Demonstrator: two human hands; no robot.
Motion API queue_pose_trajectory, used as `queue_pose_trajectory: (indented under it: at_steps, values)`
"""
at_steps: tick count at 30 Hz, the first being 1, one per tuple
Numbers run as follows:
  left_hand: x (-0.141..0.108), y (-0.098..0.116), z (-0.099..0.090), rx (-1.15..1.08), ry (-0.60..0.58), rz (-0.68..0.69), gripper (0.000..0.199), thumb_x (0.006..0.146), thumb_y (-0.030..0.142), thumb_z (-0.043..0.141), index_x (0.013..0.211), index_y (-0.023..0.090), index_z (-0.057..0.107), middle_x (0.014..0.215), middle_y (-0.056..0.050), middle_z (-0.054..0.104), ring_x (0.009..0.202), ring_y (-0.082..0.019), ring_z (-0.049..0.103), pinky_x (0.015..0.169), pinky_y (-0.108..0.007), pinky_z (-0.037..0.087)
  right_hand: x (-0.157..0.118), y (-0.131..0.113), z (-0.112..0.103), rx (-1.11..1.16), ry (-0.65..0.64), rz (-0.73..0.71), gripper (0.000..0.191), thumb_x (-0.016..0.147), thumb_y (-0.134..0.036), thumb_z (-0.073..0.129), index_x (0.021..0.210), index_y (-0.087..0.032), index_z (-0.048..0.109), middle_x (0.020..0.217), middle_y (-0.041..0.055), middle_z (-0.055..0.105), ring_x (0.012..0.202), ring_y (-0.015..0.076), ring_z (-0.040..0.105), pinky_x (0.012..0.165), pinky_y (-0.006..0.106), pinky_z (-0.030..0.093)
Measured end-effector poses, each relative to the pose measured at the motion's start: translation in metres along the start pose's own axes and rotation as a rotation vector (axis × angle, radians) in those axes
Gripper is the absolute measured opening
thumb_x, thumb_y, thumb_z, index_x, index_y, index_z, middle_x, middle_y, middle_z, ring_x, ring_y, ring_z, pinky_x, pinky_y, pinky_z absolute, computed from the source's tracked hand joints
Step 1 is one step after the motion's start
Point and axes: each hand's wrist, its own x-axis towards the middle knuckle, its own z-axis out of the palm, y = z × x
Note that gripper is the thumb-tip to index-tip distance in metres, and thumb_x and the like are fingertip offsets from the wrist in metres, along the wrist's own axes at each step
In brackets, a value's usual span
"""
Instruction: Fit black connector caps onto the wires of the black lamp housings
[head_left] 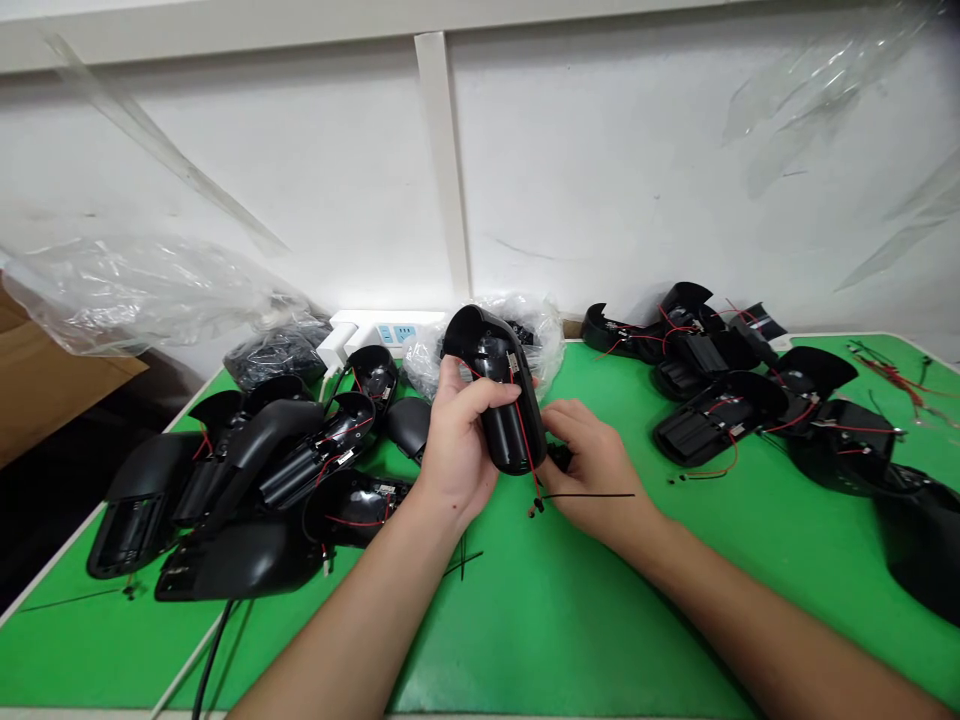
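My left hand (pixel 457 445) is shut around a black plastic housing (pixel 504 395), which stands tilted with its open side facing me. Red wires run along its inside, and a red wire (pixel 527 450) hangs past its lower end to a small connector (pixel 534 508). My right hand (pixel 596 465) sits against the housing's lower right end, fingers curled. A thin black cable tie (pixel 592 495) sticks out to the right from under those fingers. Its other end is hidden by my hand.
Piles of similar black housings with red wires lie on the green table mat (pixel 570 610) to the left and right. A power strip (pixel 390 330), clear plastic bags (pixel 510 340) and a cardboard box (pixel 52 370) stand behind and beside the table, against a white wall.
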Motion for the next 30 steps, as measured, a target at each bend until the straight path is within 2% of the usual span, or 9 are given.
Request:
queue_pose_trajectory:
  at_steps: [6, 8, 11, 15, 17, 20, 24, 30]
  values:
    - [0.003, -0.003, 0.0, -0.033, 0.1, 0.014, 0.043, 0.06, 0.014, 0.075, 0.097, 0.018, 0.054, 0.087, -0.002, 0.065, 0.072, -0.014, 0.062, 0.06, -0.026, 0.052, 0.003, -0.002, -0.003, 0.21, 0.148, 0.287, 0.004, 0.094, -0.021, 0.067, 0.097, -0.02, 0.07, 0.083, 0.0008, 0.069, 0.075, 0.0152, 0.062, 0.069, 0.029, 0.049]
    - [0.004, -0.005, 0.0, -0.061, 0.12, 0.009, 0.042, 0.059, 0.013, 0.075, 0.096, 0.017, 0.056, 0.086, -0.003, 0.065, 0.074, -0.014, 0.064, 0.065, -0.026, 0.054, 0.004, -0.001, -0.004, 0.297, 0.223, 0.359, 0.009, 0.093, -0.028, 0.071, 0.098, -0.02, 0.071, 0.083, 0.0013, 0.071, 0.074, 0.0155, 0.064, 0.069, 0.03, 0.051]
    - [0.004, -0.007, 0.001, -0.107, 0.122, -0.062, 0.042, 0.057, 0.012, 0.073, 0.095, 0.016, 0.055, 0.087, -0.005, 0.068, 0.08, -0.019, 0.07, 0.071, -0.03, 0.058, 0.005, 0.0, -0.004, 0.364, 0.291, 0.408, 0.015, 0.09, -0.033, 0.077, 0.096, -0.02, 0.072, 0.084, 0.0018, 0.073, 0.074, 0.0156, 0.066, 0.069, 0.029, 0.052]
    - [0.002, -0.01, 0.005, -0.166, 0.156, -0.202, 0.038, 0.058, 0.013, 0.069, 0.09, 0.018, 0.05, 0.08, -0.005, 0.069, 0.081, -0.024, 0.074, 0.075, -0.036, 0.062, 0.005, -0.001, -0.006, 0.291, 0.248, 0.352, 0.009, 0.093, -0.03, 0.074, 0.091, -0.021, 0.072, 0.079, 0.0002, 0.071, 0.07, 0.0141, 0.061, 0.066, 0.029, 0.049]
    - [0.002, -0.011, 0.006, -0.193, 0.17, -0.246, 0.036, 0.058, 0.013, 0.068, 0.087, 0.019, 0.048, 0.076, -0.005, 0.069, 0.081, -0.025, 0.075, 0.078, -0.038, 0.064, 0.004, -0.002, -0.007, 0.18, 0.222, 0.264, 0.006, 0.094, -0.025, 0.073, 0.089, -0.021, 0.074, 0.077, -0.0003, 0.067, 0.07, 0.0137, 0.057, 0.065, 0.029, 0.047]
    - [0.002, -0.01, 0.007, -0.206, 0.174, -0.291, 0.034, 0.059, 0.013, 0.068, 0.086, 0.02, 0.048, 0.076, -0.006, 0.07, 0.083, -0.026, 0.076, 0.082, -0.041, 0.064, 0.004, -0.002, -0.008, 0.033, 0.256, 0.129, 0.005, 0.092, -0.019, 0.074, 0.093, -0.022, 0.077, 0.081, 0.0008, 0.06, 0.074, 0.0139, 0.055, 0.064, 0.028, 0.045]
    - [0.001, -0.008, 0.008, -0.189, 0.178, -0.301, 0.027, 0.062, 0.013, 0.066, 0.086, 0.017, 0.055, 0.077, -0.007, 0.072, 0.08, -0.025, 0.076, 0.082, -0.041, 0.065, 0.003, -0.001, -0.009, -0.05, 0.263, 0.028, 0.014, 0.091, -0.014, 0.073, 0.103, -0.021, 0.077, 0.086, 0.0018, 0.057, 0.08, 0.0156, 0.056, 0.067, 0.029, 0.047]
    - [0.0, -0.007, 0.008, -0.133, 0.163, -0.26, 0.015, 0.066, 0.016, 0.065, 0.078, 0.008, 0.066, 0.073, -0.01, 0.07, 0.073, -0.022, 0.074, 0.078, -0.036, 0.064, 0.003, 0.0, -0.007, -0.015, 0.191, 0.025, 0.036, 0.086, -0.009, 0.069, 0.119, -0.023, 0.065, 0.095, 0.0027, 0.064, 0.089, 0.0195, 0.058, 0.077, 0.035, 0.048]
